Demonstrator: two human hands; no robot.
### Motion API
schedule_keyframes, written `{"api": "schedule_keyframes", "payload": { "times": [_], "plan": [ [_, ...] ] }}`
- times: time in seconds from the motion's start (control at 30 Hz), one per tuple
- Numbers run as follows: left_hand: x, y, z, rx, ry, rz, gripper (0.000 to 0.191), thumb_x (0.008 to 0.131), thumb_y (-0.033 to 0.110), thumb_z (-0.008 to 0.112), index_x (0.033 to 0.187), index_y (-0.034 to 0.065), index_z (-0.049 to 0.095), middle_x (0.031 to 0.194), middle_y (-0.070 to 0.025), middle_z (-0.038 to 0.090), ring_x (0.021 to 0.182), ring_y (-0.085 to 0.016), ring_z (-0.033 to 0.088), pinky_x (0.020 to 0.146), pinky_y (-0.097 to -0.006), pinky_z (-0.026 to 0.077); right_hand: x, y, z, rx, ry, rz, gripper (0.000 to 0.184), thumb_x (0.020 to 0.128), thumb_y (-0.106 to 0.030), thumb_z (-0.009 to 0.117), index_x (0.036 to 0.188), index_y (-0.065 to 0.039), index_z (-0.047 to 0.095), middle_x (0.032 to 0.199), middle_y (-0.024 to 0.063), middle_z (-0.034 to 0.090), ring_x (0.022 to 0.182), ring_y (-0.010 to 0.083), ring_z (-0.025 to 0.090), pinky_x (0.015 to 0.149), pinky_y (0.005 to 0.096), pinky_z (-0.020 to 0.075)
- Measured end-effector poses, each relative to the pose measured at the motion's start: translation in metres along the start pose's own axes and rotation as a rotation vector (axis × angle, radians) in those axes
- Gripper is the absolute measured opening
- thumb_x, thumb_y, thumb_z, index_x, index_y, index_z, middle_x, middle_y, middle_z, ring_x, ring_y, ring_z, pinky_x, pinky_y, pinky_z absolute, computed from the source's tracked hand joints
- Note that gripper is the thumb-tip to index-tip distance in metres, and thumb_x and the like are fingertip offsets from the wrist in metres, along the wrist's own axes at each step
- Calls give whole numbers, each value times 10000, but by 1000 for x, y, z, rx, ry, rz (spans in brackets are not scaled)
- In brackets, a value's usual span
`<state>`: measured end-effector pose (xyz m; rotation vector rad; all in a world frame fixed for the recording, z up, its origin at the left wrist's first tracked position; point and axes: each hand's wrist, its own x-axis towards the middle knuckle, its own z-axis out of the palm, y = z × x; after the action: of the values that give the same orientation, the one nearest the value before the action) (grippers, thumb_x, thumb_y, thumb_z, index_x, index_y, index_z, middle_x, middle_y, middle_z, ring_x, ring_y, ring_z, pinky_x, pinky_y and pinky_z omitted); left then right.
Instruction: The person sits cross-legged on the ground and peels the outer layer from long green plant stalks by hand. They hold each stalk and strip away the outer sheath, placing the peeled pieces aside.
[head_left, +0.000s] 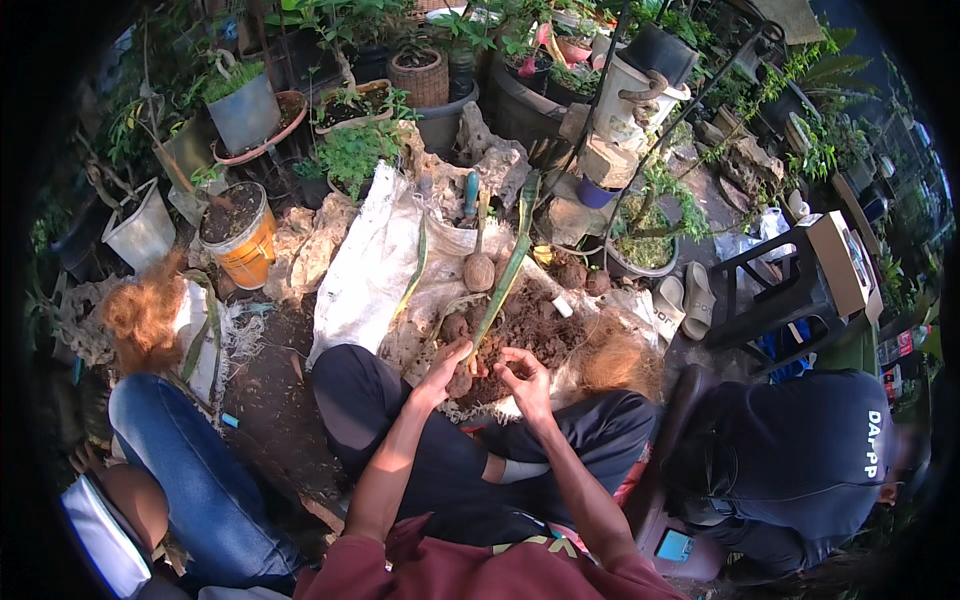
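My left hand (442, 373) grips the base of a long snake plant leaf (507, 281), green with yellow edges, which slants up and away to the right. A small brown clump (459, 385) shows beneath those fingers. Just right of the leaf base is my right hand (527, 381), thumb and fingers curled close together; whether anything is pinched there is unclear. Dark crumbly soil (529, 326) lies heaped beyond both hands on a white woven sack (352, 270). Brown coconut fibre (616, 361) rests right of the heap. A round brown ball with a stem (478, 271) sits farther back.
Another snake plant leaf (415, 274) lies on the sack. A blue handle (471, 193) stands near rough rocks (491, 154). People sit on both sides, one in jeans (202, 457), one in a dark shirt (802, 442). An orange pot (241, 240) and a black stool (780, 292) flank the sack.
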<state>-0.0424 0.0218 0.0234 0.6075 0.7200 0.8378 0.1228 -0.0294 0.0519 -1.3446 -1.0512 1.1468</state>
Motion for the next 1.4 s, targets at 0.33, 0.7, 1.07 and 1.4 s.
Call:
{"api": "schedule_keyframes", "payload": {
  "times": [0.33, 0.7, 1.07, 1.4],
  "plan": [
    [11, -8, -10, -183, 33, -85, 299, 953, 379, 440, 915, 97, 532, 782, -7, 558, 698, -140, 586, 647, -275, 489, -4, 0, 2, -292, -97, -78, 285, 812, -123, 677, 1080, -44, 622, 845, 24, 639, 716, 88, 574, 655, 245, 463],
    [12, -10, -18, -92, 49, -112, 355, 941, 410, 449, 1013, 83, 566, 723, 4, 570, 641, -101, 583, 562, -266, 491, -13, -24, 9, -525, -228, -212, 252, 776, -89, 656, 1028, -89, 660, 936, 108, 597, 843, 218, 595, 749, 301, 480],
    [5, -7, -9, -137, 82, -101, 377, 936, 431, 447, 1026, 86, 570, 712, 5, 553, 623, -91, 558, 559, -257, 471, -10, -26, 21, -516, -242, -163, 255, 759, -79, 670, 1013, -95, 676, 898, 92, 616, 829, 205, 623, 727, 310, 495],
    [7, -9, -13, -53, 46, -58, 390, 937, 434, 444, 1018, 76, 577, 717, 16, 545, 649, -86, 546, 563, -247, 447, -10, -17, 17, -439, -185, -91, 197, 755, -124, 716, 927, -37, 674, 861, 74, 655, 784, 157, 628, 718, 271, 482]
  ]
}}
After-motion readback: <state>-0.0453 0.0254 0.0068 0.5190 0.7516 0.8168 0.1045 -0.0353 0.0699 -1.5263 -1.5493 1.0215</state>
